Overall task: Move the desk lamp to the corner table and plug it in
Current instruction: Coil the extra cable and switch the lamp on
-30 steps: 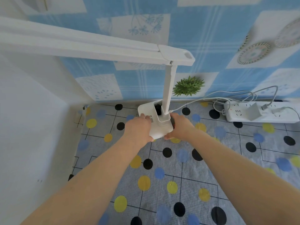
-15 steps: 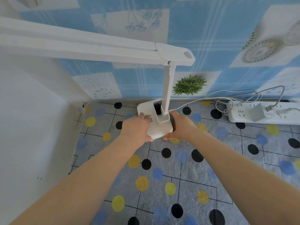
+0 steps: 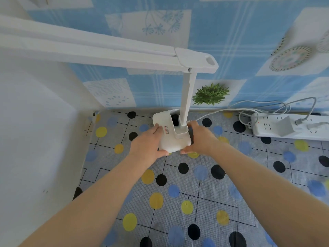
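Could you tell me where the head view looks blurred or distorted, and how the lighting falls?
Head view: even, soft daylight with no glare; the wall decoration at upper right is smeared by blur; wide-angle distortion stretches the lamp head toward the left edge; the lamp base, both hands and the power strip stay fairly sharp.

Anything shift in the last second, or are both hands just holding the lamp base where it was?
Almost nothing moved. The left hand and right hand still clasp the white plastic desk lamp by its base on the dotted tablecloth, near the corner. Its cable still runs to the white power strip. Only the view drifted slightly.
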